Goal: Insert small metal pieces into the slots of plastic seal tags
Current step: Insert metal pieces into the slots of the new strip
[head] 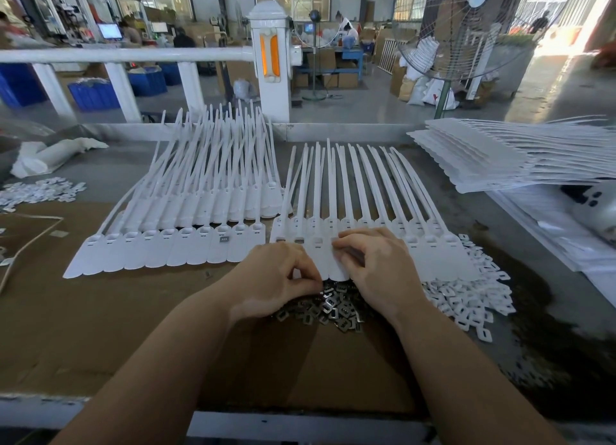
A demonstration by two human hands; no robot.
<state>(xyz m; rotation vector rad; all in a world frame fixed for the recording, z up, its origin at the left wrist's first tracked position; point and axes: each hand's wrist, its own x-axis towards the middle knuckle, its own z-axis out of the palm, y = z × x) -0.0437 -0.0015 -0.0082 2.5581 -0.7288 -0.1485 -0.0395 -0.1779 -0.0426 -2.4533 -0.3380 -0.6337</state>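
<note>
A joined row of white plastic seal tags point(433, 254) lies flat on the bench, straps pointing away from me. My right hand point(373, 264) rests over the middle of this row, fingertips curled down onto a tag near its slot; whether it pinches a metal piece is hidden. My left hand point(276, 278) sits at the row's near left edge, its fingers curled with the tips pinched together at the top of the pile of small metal pieces point(326, 308). That pile lies between my wrists. A second stack of tag rows point(173, 244) lies to the left.
White plastic caps point(466, 298) are heaped right of the metal pile, more white caps point(40, 191) at far left. A tall stack of tag sheets point(500, 158) sits at back right. Brown cardboard point(100, 328) covers the near bench. A white railing point(133, 55) and fan point(463, 28) stand beyond.
</note>
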